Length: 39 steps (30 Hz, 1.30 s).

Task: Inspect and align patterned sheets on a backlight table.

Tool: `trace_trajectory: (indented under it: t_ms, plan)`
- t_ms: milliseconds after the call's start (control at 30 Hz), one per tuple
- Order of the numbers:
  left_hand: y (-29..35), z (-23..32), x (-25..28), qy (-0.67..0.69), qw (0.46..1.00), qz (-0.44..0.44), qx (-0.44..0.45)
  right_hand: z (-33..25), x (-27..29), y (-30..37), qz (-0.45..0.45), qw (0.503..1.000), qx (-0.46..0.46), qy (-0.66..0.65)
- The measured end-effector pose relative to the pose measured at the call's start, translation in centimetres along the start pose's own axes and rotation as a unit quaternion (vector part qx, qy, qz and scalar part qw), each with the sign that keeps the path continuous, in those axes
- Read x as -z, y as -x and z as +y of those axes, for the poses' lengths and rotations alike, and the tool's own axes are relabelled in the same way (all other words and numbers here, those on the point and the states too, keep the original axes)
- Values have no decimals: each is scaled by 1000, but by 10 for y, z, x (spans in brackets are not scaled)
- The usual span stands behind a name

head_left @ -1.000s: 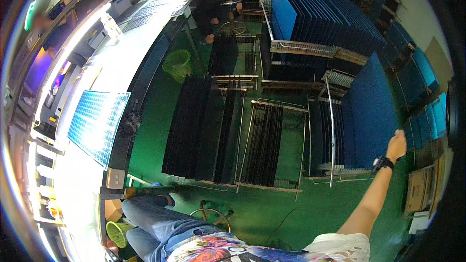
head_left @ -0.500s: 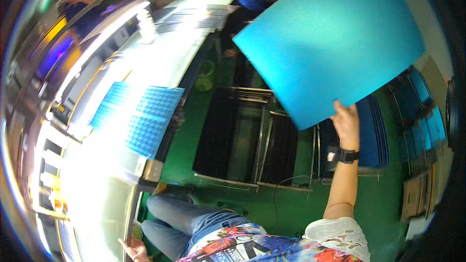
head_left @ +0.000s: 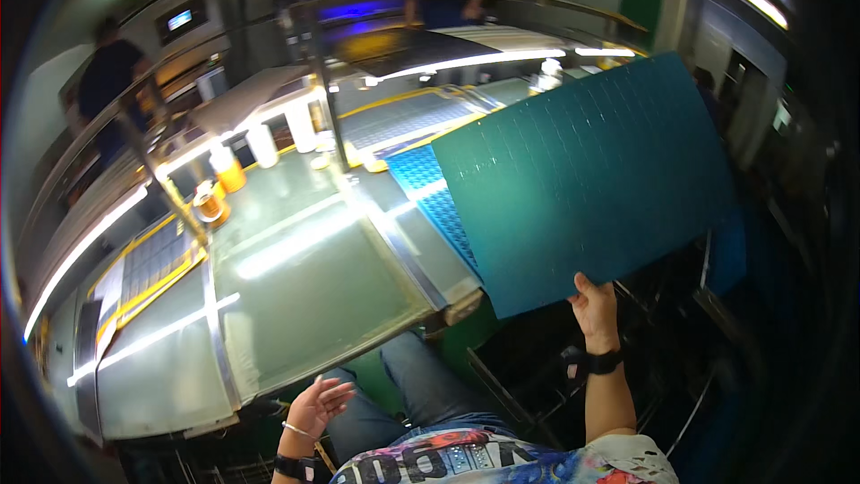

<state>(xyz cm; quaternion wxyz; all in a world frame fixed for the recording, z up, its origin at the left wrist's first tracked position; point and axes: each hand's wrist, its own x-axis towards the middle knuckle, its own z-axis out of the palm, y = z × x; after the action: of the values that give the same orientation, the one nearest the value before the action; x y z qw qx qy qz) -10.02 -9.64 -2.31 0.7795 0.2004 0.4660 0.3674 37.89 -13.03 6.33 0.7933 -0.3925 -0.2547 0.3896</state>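
My right hand (head_left: 595, 312) grips a large, flat, dark teal panel (head_left: 582, 188) by its lower edge, thumb on the near face. The panel is held up at a tilt, and fine pale lines and marks show on its surface. Behind it, partly covered, a blue panel with a repeating raised-looking pattern (head_left: 430, 202) lies on the worktable. My left hand (head_left: 319, 405), fingers stretched and nothing in them, hovers by the front edge of the glass-topped worktable (head_left: 313, 278).
Yellow-edged sheets (head_left: 161, 264) lie on the table's left part. Orange and white bottles (head_left: 227, 168) stand along its back, below bright tube lamps and a metal frame (head_left: 322, 81). Dark racks (head_left: 520, 385) stand at right. Other people are beyond the table.
My view has swung left toward the worktable. The panel has come round over the table side and looks darker. My left hand is now off the table edge.
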Motion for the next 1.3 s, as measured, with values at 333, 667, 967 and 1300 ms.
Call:
trace_trajectory:
  t_ms: [333,667,967,1300]
  plan:
    - [-24,57,-111,-143,954,2,-262,79,-116,18,-154,986,-64,-5]
    - [19,44,-94,-282,925,-99,-233,41,-206,-2,-304,733,441,420]
    - [29,45,-77,-294,923,-196,-153,211,-148,35,-378,524,429,631]
    - [-31,25,-47,-834,434,152,-303,109,-34,-48,-297,596,246,705]
